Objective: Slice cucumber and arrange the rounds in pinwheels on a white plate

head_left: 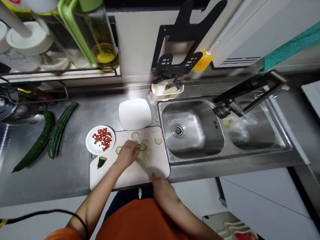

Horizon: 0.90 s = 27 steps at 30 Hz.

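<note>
My left hand (127,154) rests on the white cutting board (123,177), fingers curled down on a cucumber piece (142,147) among several thin slices. My right hand (163,186) is closed round the handle of a pale knife (147,165) whose blade lies across the board toward the slices. A cut-off cucumber end (101,162) lies at the board's left side. Loose slices (135,135) sit near the board's far edge.
A small round plate of red pieces (100,139) and an empty square white plate (135,113) stand by the board. Two whole cucumbers (49,134) lie on the steel counter at left. The double sink (192,131) with a tap (246,93) is at right.
</note>
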### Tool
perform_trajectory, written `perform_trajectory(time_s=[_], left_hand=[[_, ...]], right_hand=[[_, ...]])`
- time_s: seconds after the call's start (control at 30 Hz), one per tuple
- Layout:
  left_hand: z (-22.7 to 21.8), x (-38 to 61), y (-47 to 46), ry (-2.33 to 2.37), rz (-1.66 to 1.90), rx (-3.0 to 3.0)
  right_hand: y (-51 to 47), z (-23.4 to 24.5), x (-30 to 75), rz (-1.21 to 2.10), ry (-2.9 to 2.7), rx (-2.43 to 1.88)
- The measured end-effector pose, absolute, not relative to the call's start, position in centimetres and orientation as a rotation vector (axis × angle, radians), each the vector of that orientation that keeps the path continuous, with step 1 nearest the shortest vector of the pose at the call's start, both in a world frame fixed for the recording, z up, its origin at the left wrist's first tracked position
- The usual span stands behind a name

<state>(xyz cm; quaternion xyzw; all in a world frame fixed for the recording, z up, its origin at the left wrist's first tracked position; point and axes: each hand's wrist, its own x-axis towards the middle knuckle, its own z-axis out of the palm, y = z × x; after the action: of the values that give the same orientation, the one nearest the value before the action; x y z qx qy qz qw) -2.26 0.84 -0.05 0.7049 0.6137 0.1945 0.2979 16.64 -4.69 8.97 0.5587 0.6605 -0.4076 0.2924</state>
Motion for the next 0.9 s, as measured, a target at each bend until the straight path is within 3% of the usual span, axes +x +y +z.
perform_trajectory(time_s=[0.57, 0.9], left_hand=[[0.3, -3.2, -0.9, 1.63, 0.788, 1.543], [-1.0, -3.5, -1.6, 1.78, 0.749, 1.265]], right_hand=[[-4.5, 8.5, 17.1, -1.082, 1.784, 1.445], [-4.2, 8.5, 17.7, -1.114, 1.813, 1.453]])
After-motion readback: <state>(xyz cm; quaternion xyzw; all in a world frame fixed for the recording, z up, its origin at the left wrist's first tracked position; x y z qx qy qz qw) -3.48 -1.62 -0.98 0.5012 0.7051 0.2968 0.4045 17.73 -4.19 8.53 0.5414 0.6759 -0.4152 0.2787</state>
